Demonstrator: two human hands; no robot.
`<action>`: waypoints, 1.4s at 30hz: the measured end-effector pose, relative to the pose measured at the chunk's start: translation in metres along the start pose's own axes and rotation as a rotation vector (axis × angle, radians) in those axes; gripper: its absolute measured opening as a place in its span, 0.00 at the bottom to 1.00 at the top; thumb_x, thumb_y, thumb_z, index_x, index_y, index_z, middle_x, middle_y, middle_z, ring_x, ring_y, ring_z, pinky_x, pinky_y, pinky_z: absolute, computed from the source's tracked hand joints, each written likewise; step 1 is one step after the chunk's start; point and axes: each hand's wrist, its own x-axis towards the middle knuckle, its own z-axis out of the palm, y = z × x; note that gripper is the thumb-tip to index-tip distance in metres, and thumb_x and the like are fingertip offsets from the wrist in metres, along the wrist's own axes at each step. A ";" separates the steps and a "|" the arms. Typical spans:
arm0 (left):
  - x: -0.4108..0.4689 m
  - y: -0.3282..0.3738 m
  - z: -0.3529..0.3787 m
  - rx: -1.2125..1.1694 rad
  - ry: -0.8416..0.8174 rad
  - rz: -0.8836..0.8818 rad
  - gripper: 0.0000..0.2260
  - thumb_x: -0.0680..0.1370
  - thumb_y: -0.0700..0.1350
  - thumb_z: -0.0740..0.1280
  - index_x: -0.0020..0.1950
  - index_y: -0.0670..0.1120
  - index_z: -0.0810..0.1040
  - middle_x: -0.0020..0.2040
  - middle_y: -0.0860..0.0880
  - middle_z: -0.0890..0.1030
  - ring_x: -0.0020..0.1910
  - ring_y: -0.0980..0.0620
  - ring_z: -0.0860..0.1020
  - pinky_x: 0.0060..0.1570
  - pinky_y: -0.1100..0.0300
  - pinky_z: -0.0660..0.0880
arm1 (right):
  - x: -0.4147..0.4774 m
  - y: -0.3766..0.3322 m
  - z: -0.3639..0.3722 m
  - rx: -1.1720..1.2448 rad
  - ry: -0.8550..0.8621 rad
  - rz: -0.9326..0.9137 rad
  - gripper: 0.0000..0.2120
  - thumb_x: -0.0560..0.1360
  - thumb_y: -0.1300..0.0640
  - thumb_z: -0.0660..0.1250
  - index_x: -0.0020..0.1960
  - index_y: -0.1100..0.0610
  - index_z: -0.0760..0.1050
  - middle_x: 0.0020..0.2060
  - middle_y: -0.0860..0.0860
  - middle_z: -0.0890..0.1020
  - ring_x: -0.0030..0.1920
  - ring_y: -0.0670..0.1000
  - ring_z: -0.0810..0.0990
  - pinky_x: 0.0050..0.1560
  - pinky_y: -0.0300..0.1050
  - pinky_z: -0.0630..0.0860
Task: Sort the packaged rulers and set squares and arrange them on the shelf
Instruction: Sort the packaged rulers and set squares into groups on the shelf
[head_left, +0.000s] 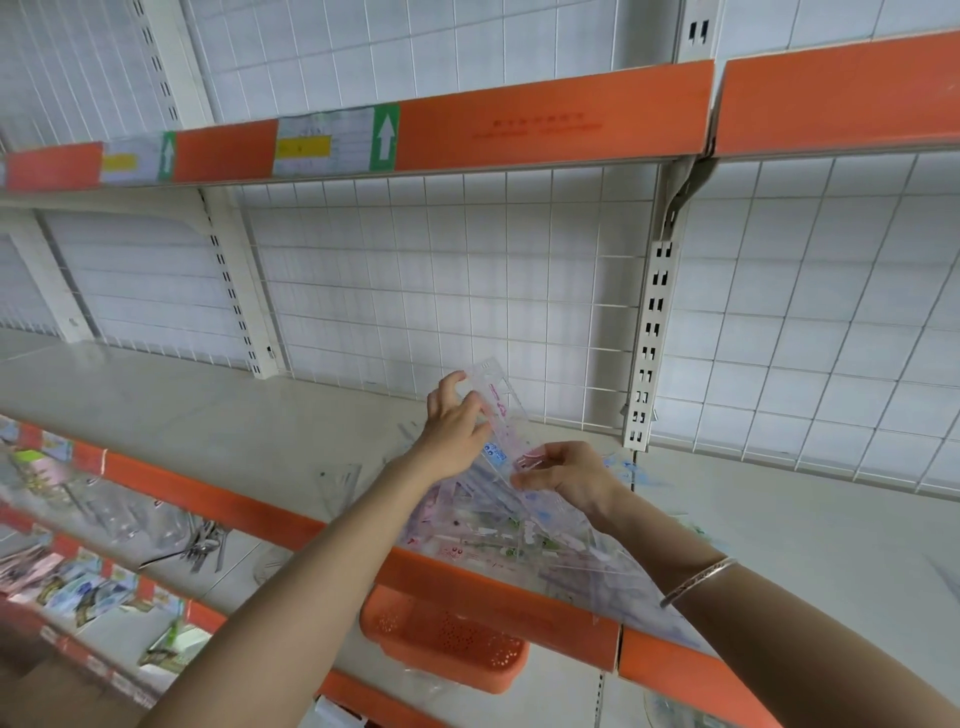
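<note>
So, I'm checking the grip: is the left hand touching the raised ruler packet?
Touching. The head view shows the left hand curling its fingers round the ruler packet at its upper end.

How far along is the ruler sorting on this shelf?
Early. Done: at most one set square lies apart on the shelf. In hand: left hand and right hand both hold one packaged ruler above the pile. Left: the pile is a jumble, and no neat rows show.
</note>
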 end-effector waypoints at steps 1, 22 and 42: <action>-0.001 0.000 0.003 -0.101 0.027 -0.051 0.15 0.80 0.42 0.61 0.67 0.43 0.68 0.75 0.45 0.49 0.74 0.44 0.51 0.70 0.56 0.53 | 0.000 0.001 0.001 0.004 0.005 0.002 0.09 0.64 0.67 0.77 0.40 0.61 0.79 0.38 0.53 0.81 0.41 0.50 0.78 0.48 0.40 0.73; -0.013 0.009 0.004 -1.206 0.028 -0.494 0.09 0.77 0.37 0.68 0.57 0.41 0.79 0.48 0.44 0.81 0.43 0.50 0.80 0.39 0.65 0.79 | -0.007 0.000 0.016 0.000 -0.046 0.019 0.05 0.73 0.62 0.70 0.42 0.59 0.74 0.35 0.51 0.77 0.34 0.47 0.74 0.34 0.30 0.70; 0.004 -0.009 0.013 -0.275 -0.005 -0.080 0.08 0.78 0.39 0.66 0.54 0.42 0.82 0.54 0.46 0.83 0.51 0.51 0.80 0.53 0.60 0.76 | 0.002 -0.008 -0.008 0.045 0.162 0.128 0.02 0.76 0.69 0.64 0.45 0.65 0.72 0.33 0.59 0.76 0.30 0.55 0.74 0.23 0.37 0.75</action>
